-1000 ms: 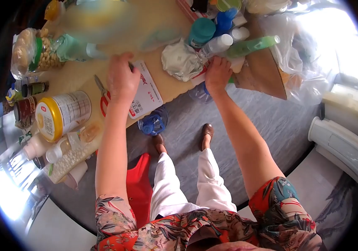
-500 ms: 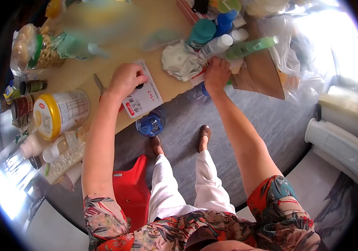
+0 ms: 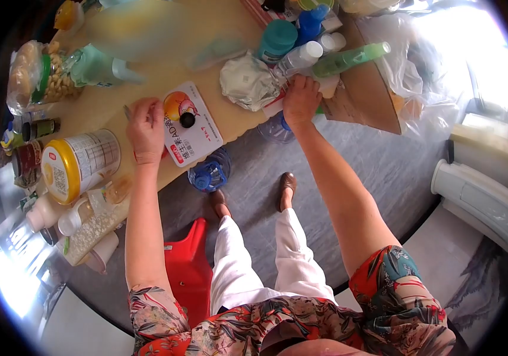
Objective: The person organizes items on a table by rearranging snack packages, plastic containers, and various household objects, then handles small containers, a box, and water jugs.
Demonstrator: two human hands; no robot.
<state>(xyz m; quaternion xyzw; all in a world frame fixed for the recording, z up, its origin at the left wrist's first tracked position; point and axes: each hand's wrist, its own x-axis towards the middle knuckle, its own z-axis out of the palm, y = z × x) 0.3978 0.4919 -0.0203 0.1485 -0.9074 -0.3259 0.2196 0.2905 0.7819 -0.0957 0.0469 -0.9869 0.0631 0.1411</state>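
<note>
My left hand [image 3: 146, 127] is beside a flat white carton [image 3: 193, 133] printed with an orange picture and the letters AD. Its fingers curl over a pair of scissors [image 3: 127, 112], of which mainly the metal tip shows. A small black round cap [image 3: 187, 120] sits on the carton. At the table edge, my right hand [image 3: 302, 102] has its fingers bent, by a red-and-white flat thing [image 3: 274, 107] and a clear bottle with a white cap [image 3: 300, 59]. What is under those fingers is hidden. A crumpled foil bundle [image 3: 248, 81] lies left of this hand.
A yellow-lidded tin [image 3: 82, 163] and a nut jar [image 3: 58, 77] stand at the left. A green bottle [image 3: 352, 59] leans by a cardboard box [image 3: 369, 89]. Below the edge are a blue-capped water jug [image 3: 209, 172] and a red stool [image 3: 188, 267].
My left hand has moved left from the carton and cap to the scissors, uncovering the carton's picture. My right hand stays at the table edge. The whole view has shifted slightly.
</note>
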